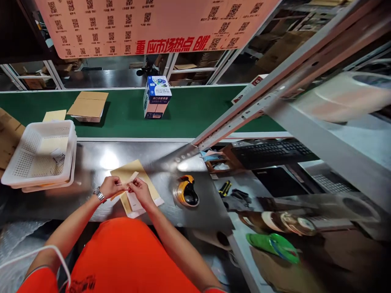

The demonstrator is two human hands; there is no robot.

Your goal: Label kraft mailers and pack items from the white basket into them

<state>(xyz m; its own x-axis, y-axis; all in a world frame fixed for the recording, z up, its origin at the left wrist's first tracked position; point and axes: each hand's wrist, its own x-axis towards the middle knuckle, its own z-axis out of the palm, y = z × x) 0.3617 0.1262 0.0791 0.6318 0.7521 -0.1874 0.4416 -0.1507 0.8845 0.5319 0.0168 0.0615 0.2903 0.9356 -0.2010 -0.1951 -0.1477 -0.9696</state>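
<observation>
My left hand (110, 187), with a metal watch at its wrist, is pinched closed over a kraft bubble mailer (148, 179) lying on the steel bench. Close against it, my right hand (140, 190) pinches too. A narrow pale paper strip (133, 176) sticks up from between the fingertips, and a tan piece shows below the left fingers; whether they are one piece I cannot tell. Under the hands a white paper slip (134, 201) lies on the mailer. To the right of the right hand sits a yellow and black tape dispenser (184, 190) with a roll of clear tape.
Stacked white plastic baskets (23, 171) stand at the left, with mailers inside. Behind the bench runs a green conveyor belt (125, 122) carrying a blue-and-white carton (157, 97) and a cardboard-covered basket (88, 106). A slanting metal post (226, 124) and a side shelf border the right.
</observation>
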